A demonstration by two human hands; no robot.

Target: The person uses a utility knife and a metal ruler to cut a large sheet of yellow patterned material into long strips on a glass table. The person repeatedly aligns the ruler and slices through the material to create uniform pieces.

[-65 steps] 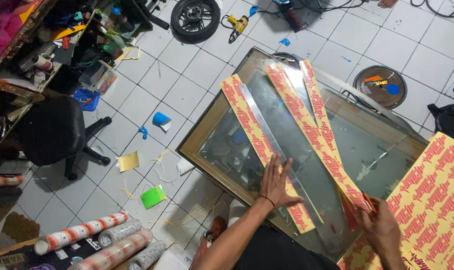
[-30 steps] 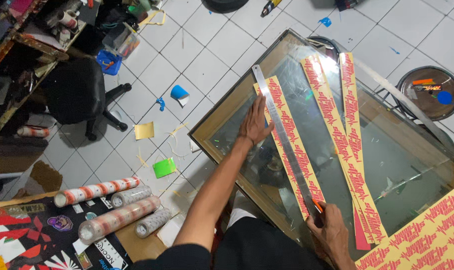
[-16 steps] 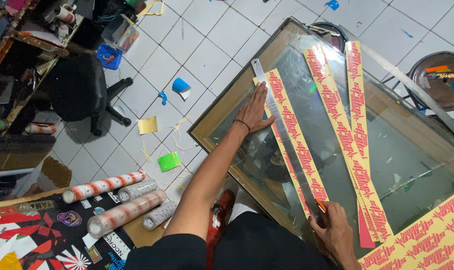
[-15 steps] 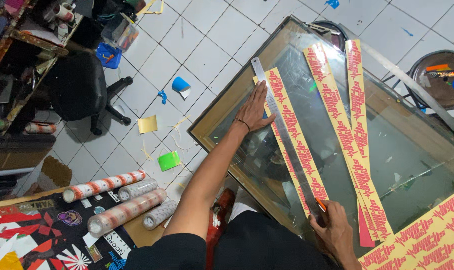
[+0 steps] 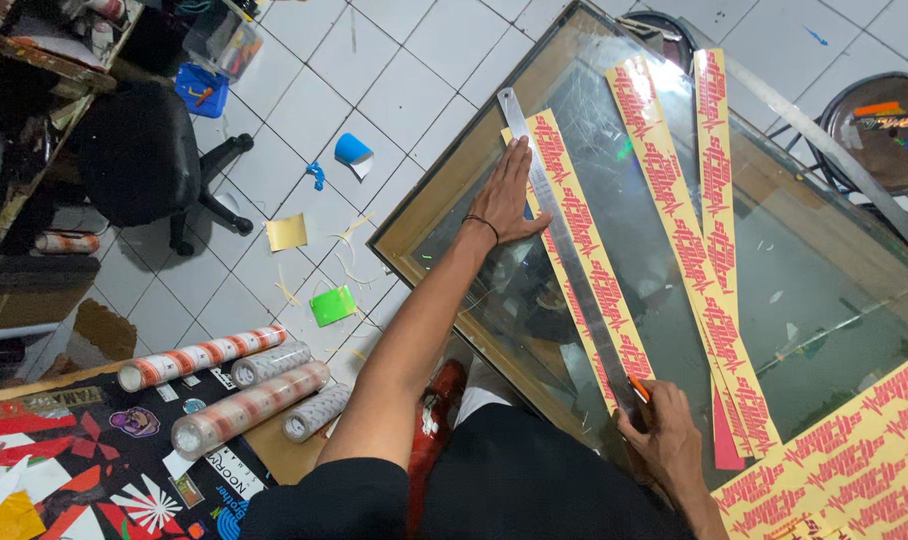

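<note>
My left hand (image 5: 509, 195) lies flat with fingers spread on a long metal ruler (image 5: 564, 250). The ruler rests along a yellow sticker strip with red print (image 5: 586, 255) on a glass tabletop (image 5: 804, 300). At the ruler's near end, my right hand (image 5: 664, 440) grips an orange-tipped cutter (image 5: 639, 388) against the strip. Two more printed strips (image 5: 699, 250) lie beside it to the right.
A large yellow printed sheet (image 5: 854, 450) covers the table's near right corner. Rolls of film (image 5: 234, 385) lie on a low bench at left. A black office chair (image 5: 144, 160), paper scraps (image 5: 332, 305) and a blue cup (image 5: 354, 150) sit on the white tiled floor. A round stool (image 5: 889, 125) stands far right.
My left hand has slid up the ruler toward the far end and now presses there. My right hand stays at the near end with the cutter.
</note>
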